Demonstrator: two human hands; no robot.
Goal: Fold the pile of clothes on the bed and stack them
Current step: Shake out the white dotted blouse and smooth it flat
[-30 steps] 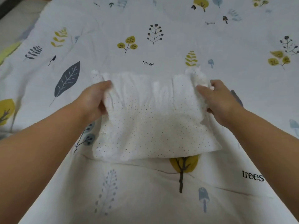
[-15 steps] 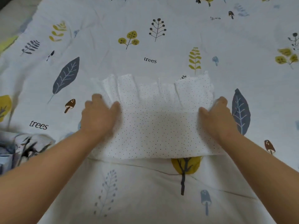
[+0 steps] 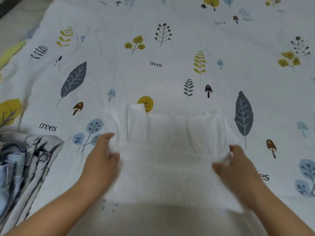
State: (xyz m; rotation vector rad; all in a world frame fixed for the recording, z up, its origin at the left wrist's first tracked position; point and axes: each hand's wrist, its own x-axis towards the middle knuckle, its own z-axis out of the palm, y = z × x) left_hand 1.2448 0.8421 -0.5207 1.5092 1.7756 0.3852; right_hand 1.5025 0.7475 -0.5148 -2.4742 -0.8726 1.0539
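One white garment (image 3: 170, 155), finely dotted, spread flat in the near middle of the bed (image 3: 170, 68), far edge crumpled into soft ridges, near edge already doubled into a rough rectangle. Left hand (image 3: 102, 160) at its left edge, fingers loosely curled against the cloth; right hand (image 3: 237, 169) at the right edge, a bit of white fabric seemingly caught between thumb and fingers. Both blurred, so impossible to tell a firm pinch from mere touching on the left. Off to the far left, well apart from the white piece, a heap of blue-grey patterned clothes (image 3: 25, 169), crumpled and unfolded. All around, the printed sheet with leaves, mushrooms and the word "trees". Judged from this: early to middling in the task, with one piece partly folded, probably needing another fold or two before counting as finished; no neat stack anywhere in view; the heap at the left yet to be tackled.
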